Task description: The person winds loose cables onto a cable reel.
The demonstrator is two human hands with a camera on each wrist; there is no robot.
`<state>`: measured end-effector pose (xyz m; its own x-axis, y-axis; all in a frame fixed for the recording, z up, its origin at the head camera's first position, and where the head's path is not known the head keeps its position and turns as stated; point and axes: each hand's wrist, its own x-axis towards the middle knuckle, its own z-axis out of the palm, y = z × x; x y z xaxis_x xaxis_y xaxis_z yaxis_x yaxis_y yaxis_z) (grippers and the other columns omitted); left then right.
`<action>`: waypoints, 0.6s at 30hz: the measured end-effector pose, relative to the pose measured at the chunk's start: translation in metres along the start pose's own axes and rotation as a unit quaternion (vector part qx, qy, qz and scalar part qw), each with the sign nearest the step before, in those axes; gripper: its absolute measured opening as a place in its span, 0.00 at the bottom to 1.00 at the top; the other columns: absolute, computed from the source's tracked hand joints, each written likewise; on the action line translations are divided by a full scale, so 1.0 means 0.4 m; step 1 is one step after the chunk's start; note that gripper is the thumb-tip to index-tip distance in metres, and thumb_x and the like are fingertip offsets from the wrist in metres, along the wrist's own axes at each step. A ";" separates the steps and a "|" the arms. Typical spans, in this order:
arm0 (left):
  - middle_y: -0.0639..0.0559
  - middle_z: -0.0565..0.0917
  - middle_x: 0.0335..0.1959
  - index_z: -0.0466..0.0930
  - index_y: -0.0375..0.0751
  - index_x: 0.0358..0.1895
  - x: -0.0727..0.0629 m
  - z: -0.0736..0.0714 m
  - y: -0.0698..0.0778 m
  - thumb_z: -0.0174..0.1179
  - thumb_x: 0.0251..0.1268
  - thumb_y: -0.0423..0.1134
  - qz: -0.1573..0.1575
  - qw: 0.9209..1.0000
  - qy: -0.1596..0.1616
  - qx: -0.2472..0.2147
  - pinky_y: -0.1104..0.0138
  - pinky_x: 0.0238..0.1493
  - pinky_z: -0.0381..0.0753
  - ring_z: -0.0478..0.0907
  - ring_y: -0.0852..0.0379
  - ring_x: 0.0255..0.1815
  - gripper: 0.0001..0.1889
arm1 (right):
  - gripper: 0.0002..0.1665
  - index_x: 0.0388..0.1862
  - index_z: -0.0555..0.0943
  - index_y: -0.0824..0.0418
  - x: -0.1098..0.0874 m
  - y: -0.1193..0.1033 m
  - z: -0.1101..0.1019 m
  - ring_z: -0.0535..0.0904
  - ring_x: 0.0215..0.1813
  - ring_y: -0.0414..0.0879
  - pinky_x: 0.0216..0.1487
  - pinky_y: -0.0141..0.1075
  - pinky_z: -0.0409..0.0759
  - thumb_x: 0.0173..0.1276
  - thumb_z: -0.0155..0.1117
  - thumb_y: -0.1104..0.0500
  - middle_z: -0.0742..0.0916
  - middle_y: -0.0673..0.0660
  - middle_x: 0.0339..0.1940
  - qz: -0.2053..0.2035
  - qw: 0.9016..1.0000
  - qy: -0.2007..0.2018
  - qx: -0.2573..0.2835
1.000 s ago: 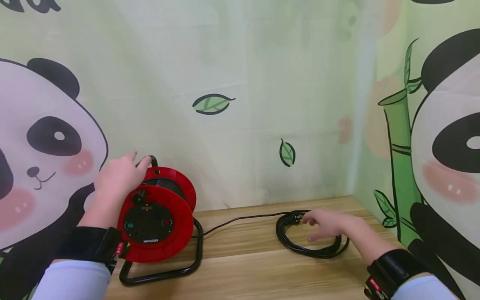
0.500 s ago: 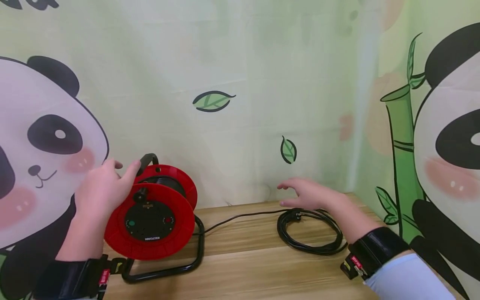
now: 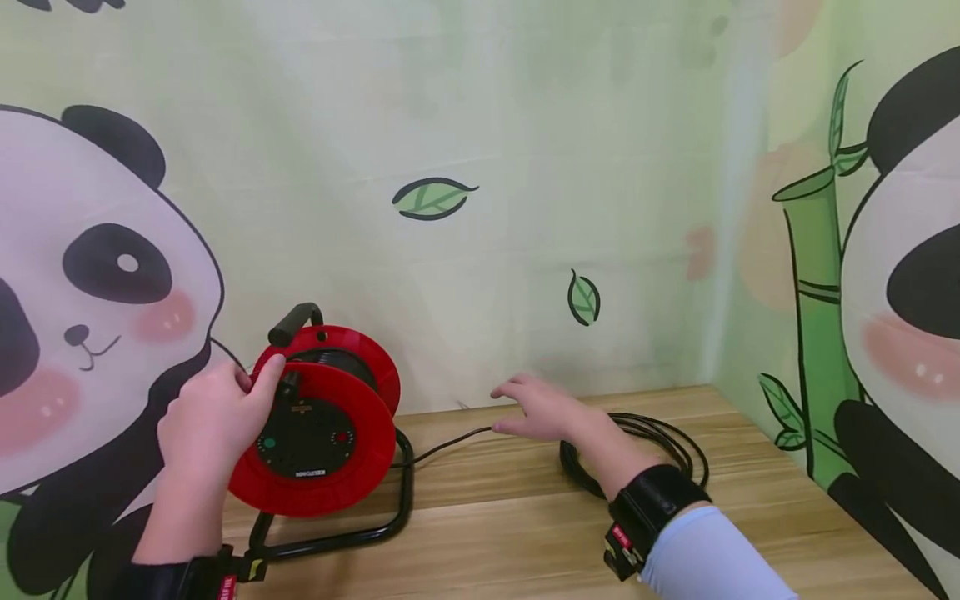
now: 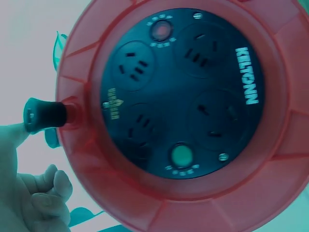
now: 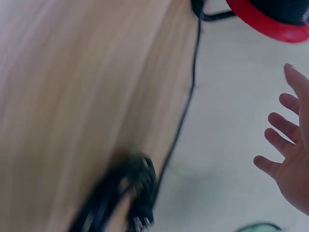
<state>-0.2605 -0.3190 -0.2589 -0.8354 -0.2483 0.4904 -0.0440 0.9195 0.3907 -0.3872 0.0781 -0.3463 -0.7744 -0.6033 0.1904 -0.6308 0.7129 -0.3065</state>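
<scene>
While its stand, lower left, likely steadies the reel, your left hand, loosely curled, sits at the knob; your right hand spreads, lower centre.

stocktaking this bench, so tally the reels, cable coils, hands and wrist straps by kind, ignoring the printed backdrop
Cable reel: 1
Coil of cable: 1
Hands: 2 (left hand, right hand)
Wrist straps: 2 (left strap, right strap)
Total: 6

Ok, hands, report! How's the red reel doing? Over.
Left hand near knob of red reel, touch unclear. Right hand spread, holding nothing. Reel upright on table. Right arm partly hides coiled cable.
</scene>
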 end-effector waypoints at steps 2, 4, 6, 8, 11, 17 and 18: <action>0.47 0.79 0.21 0.78 0.39 0.34 0.002 0.010 -0.005 0.44 0.71 0.72 -0.001 1.000 0.003 0.002 0.56 0.22 0.77 0.76 0.48 0.22 0.36 | 0.33 0.72 0.74 0.54 0.022 -0.018 0.033 0.69 0.73 0.55 0.69 0.50 0.68 0.73 0.64 0.40 0.73 0.59 0.72 0.004 1.000 -0.012 0.006; 0.48 0.79 0.19 0.80 0.39 0.32 0.001 0.016 -0.008 0.43 0.71 0.72 0.004 1.000 0.006 0.006 0.56 0.22 0.78 0.76 0.48 0.22 0.37 | 0.35 0.73 0.72 0.54 0.042 -0.039 0.067 0.67 0.74 0.55 0.70 0.51 0.68 0.74 0.62 0.39 0.72 0.59 0.74 0.005 0.999 -0.028 0.015; 0.48 0.79 0.19 0.80 0.39 0.31 0.000 0.021 -0.008 0.41 0.71 0.73 0.005 1.000 0.007 0.006 0.56 0.21 0.77 0.75 0.47 0.23 0.38 | 0.37 0.74 0.71 0.54 0.064 -0.058 0.102 0.66 0.75 0.54 0.71 0.50 0.67 0.74 0.62 0.38 0.71 0.58 0.75 0.002 0.999 -0.040 0.013; 0.48 0.78 0.18 0.79 0.40 0.30 -0.001 0.025 -0.006 0.40 0.70 0.74 0.007 1.000 0.010 0.004 0.57 0.22 0.76 0.75 0.48 0.23 0.38 | 0.37 0.75 0.70 0.54 0.086 -0.078 0.133 0.65 0.76 0.53 0.71 0.49 0.66 0.74 0.62 0.39 0.70 0.58 0.76 -0.007 0.999 -0.046 0.005; 0.48 0.76 0.17 0.78 0.42 0.26 -0.002 0.038 0.004 0.41 0.70 0.74 0.009 1.000 0.014 -0.006 0.59 0.21 0.73 0.73 0.48 0.21 0.37 | 0.37 0.75 0.71 0.56 0.113 -0.099 0.179 0.65 0.76 0.52 0.72 0.46 0.66 0.74 0.61 0.39 0.72 0.57 0.75 -0.033 0.998 -0.045 -0.020; 0.48 0.75 0.16 0.78 0.40 0.26 -0.001 0.063 0.021 0.42 0.71 0.72 0.024 0.999 0.019 -0.013 0.61 0.22 0.71 0.72 0.49 0.20 0.37 | 0.35 0.76 0.70 0.57 0.143 -0.140 0.252 0.66 0.76 0.49 0.72 0.43 0.65 0.76 0.59 0.44 0.72 0.55 0.75 -0.035 0.996 -0.074 -0.040; 0.48 0.77 0.17 0.79 0.40 0.28 -0.002 0.068 0.024 0.43 0.71 0.72 0.025 0.999 0.017 -0.011 0.60 0.23 0.72 0.73 0.49 0.21 0.37 | 0.33 0.75 0.70 0.57 0.148 -0.142 0.267 0.67 0.75 0.49 0.72 0.42 0.65 0.77 0.58 0.46 0.72 0.55 0.75 -0.033 0.995 -0.076 -0.046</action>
<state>-0.2750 -0.3017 -0.2768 -0.8168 -0.2138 0.5359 0.0095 0.9237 0.3830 -0.3919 -0.0363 -0.4172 -0.7187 -0.6926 0.0616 -0.6877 0.6950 -0.2097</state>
